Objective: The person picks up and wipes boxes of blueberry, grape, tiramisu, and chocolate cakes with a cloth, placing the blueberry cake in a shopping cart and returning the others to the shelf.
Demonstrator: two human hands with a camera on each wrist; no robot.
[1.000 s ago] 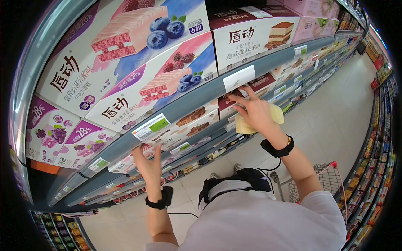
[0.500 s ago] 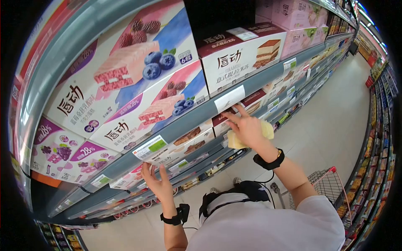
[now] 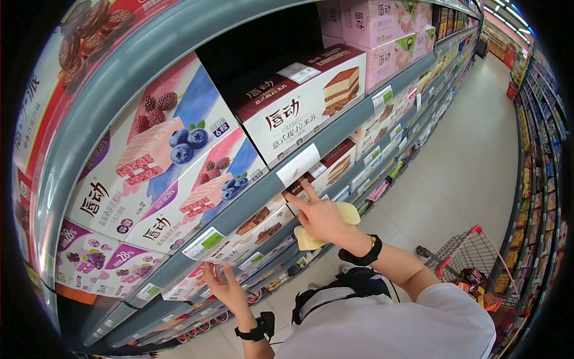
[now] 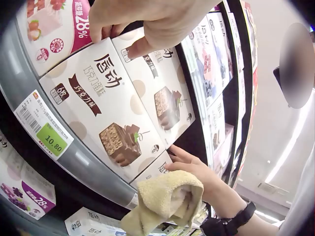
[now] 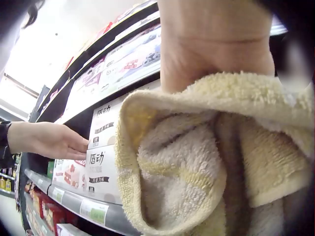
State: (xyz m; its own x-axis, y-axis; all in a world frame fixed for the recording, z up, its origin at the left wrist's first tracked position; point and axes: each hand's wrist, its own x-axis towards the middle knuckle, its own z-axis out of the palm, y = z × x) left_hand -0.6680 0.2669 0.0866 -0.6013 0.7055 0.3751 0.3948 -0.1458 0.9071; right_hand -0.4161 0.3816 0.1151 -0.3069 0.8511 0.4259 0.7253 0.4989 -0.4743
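On the shelf below the top display sit two stacked white chocolate cake boxes. My left hand is at their left end; in the left wrist view its fingertips meet the upper edge and its thumb lies over the rear box. At the boxes' right end is my right hand, index and middle fingers stretched to a dark brown tiramisu box under a white shelf tag. A yellow towel hangs bunched beneath the right palm, held by this hand; its other fingers are hidden by the towel.
Above stand blueberry cake boxes, a tiramisu box and pink boxes. The grey shelf edge runs between the rows. A wire shopping cart stands behind at the right, beside the aisle floor.
The head view has turned, so the shelves slide left and down and more of the cart shows. Both hands stay at the lower boxes, the left one's fingers now closer to the box front.
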